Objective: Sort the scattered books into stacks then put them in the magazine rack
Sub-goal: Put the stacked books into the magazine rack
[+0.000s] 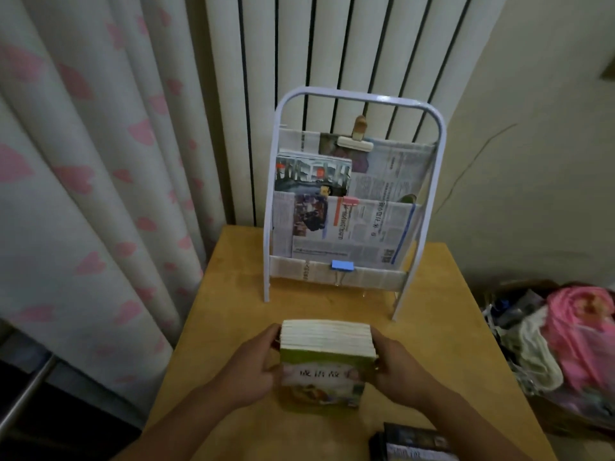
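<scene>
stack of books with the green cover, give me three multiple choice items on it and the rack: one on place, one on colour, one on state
1. Where is the stack of books?
A. on the wooden table, in front of the magazine rack
B. inside the rack's top pocket
C. on the floor by the curtain

2. What colour is the binder clip on the rack's lowest bar?
A. red
B. blue
C. black

3. How is the stack held?
A. by the left hand alone
B. by no hand
C. between the left hand and the right hand

Answers: 1 A, the stack sits on the tabletop short of the rack; 2 B, the clip at the bottom bar is blue; 3 C, one hand grips each side.
</scene>
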